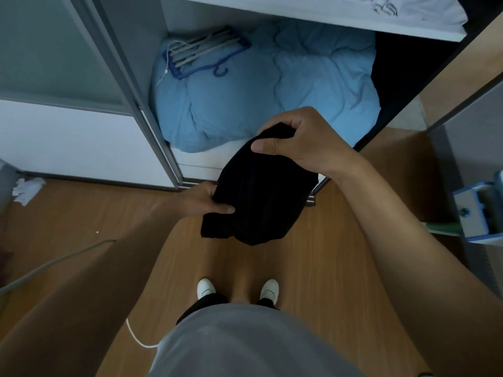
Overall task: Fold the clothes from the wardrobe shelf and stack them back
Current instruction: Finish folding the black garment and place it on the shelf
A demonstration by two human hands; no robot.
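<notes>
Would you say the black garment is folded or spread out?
Folded: the black garment hangs as a compact bundle, gripped by the left hand and right hand.

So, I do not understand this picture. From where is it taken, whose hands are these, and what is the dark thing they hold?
The camera sits on a person's head and looks down, so you see their own arms, grey shirt and white shoes on the wooden floor. There is no machine. Both hands hold one black garment in the air: the right hand grips its top, the left hand pinches its side. In front stands an open wardrobe. On its bottom lies a light blue duvet with clothes hangers on top. On the shelf above lies a white garment.
</notes>
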